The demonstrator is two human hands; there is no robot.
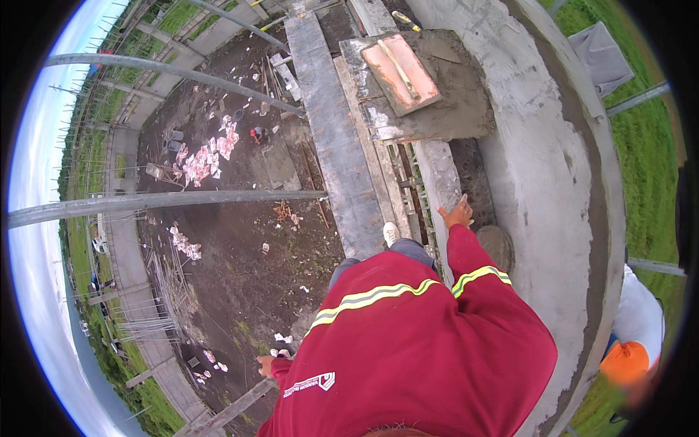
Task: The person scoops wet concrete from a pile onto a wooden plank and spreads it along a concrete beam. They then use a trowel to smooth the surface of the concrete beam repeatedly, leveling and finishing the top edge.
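My right hand (457, 213) rests on the narrow pale plank (437, 167) beside the plastered wall, fingers apart. My left hand (266, 365) shows partly past my red sleeve at lower left; I cannot tell what, if anything, it holds. My shoe (391, 233) is on the long grey walkway board (331, 146). Ahead, a square board (473, 87) smeared with mortar bears a pink-orange slab-like tool (398, 95) with a pale handle. Another handled tool (405, 20) lies beyond it.
Metal tubes (167, 202) cross left over a drop to dirt ground (233, 247) with scattered bags (207, 156) and a distant worker (258, 134). The curved plastered wall (546, 182) bounds my right; another person (633, 320) is outside it, near grass (641, 182).
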